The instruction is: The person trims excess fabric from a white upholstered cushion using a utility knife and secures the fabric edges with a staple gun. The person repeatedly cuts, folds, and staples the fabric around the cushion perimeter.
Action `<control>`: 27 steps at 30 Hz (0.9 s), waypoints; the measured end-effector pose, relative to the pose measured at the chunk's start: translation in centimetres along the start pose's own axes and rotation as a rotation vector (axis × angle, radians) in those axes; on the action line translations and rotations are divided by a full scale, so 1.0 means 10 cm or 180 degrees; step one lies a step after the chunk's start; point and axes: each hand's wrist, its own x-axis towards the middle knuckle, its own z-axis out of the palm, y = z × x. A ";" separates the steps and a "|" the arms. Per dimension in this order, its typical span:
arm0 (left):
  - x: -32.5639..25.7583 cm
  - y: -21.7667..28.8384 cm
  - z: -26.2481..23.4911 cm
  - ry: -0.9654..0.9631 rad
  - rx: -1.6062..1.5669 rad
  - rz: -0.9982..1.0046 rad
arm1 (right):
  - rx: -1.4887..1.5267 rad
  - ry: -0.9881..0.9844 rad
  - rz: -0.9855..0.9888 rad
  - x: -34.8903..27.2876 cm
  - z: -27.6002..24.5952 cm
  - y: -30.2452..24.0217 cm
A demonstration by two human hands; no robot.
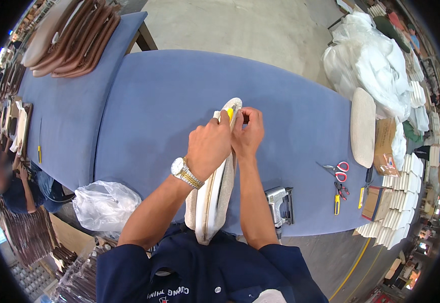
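A beige fabric-covered cushion (212,202) stands on its edge between my forearms, its lower end against my body. White material and a long seam run along its narrow side. My left hand (207,144), below a wristwatch (185,171), is closed around a small yellow-handled tool (230,114) near the cushion's far end. The tool's tip is too small to make out. Close beside it, my right hand (248,134) pinches the fabric at the cushion's edge.
On the blue padded table (149,111) lie a staple gun (280,206), red-handled scissors (341,171), pliers (341,189) and another beige pad (363,126). Brown cushions (78,40) are stacked far left. A plastic bag (106,204) sits near left; a person (20,184) works beyond.
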 end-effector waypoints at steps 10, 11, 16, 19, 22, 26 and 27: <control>0.03 -0.08 0.04 0.0105 -0.0321 0.0041 | 0.0017 0.0034 -0.0082 0.07 0.04 0.01; 0.07 -0.11 0.02 0.0069 -0.0335 0.0124 | 0.0031 0.0043 -0.0097 0.10 0.06 0.03; 0.14 -0.24 -0.03 -0.0110 -0.0368 0.0346 | -0.0038 0.0071 -0.0262 0.13 0.03 0.06; 0.09 -0.24 0.00 -0.0098 -0.0357 0.0304 | -0.0070 -0.0108 -0.0243 0.13 -0.02 0.03; -0.04 -0.19 0.15 0.0241 -0.0643 0.0070 | -0.0125 -0.0255 -0.0292 0.06 -0.08 -0.02; -0.10 -0.20 0.25 0.0401 -0.0901 -0.0103 | -0.0169 -0.0263 -0.0570 -0.12 -0.12 0.06; -0.09 -0.18 0.22 0.0419 -0.0953 -0.0102 | 0.0121 -0.0184 -0.0253 -0.13 -0.13 0.04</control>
